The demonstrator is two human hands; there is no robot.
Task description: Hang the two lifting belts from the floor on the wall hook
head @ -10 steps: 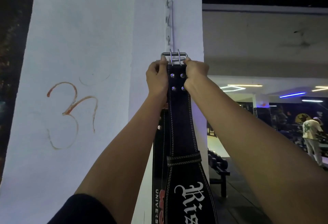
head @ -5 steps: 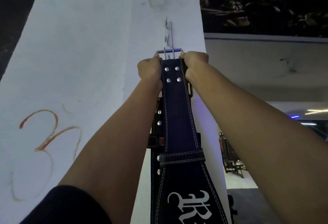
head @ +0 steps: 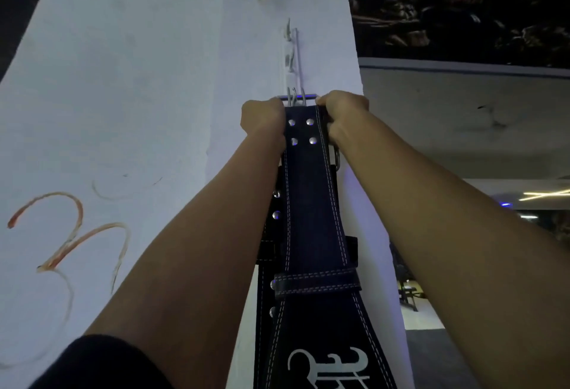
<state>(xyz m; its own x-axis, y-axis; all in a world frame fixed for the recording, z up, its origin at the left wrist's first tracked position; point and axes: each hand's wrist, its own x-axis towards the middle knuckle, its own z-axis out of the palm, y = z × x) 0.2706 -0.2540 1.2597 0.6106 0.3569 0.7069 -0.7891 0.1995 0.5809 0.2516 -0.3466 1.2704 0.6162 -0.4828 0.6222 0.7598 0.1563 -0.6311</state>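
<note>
A black lifting belt (head: pixel 311 203) with white stitching and four rivets hangs straight down against a white pillar. Its metal buckle (head: pixel 296 99) sits at the lowest prong of a vertical metal hook rack (head: pixel 291 55) on the pillar. My left hand (head: pixel 262 117) grips the belt's top left edge and my right hand (head: pixel 344 114) grips its top right edge, both just below the buckle. Behind it hangs a second black belt (head: pixel 273 225), showing only its riveted left edge and a strap loop. Whether the buckle rests on the prong is hidden.
The white pillar (head: pixel 154 111) carries an orange scribble (head: pixel 68 234) at the left. To the right are a dark poster (head: pixel 462 9), a grey wall, ceiling lights and gym equipment (head: pixel 410 293) on the floor far below.
Both hands have raised the belt's buckle up the pillar to the bottom of the hook rack, and the view has tilted upward. The grip is unchanged.
</note>
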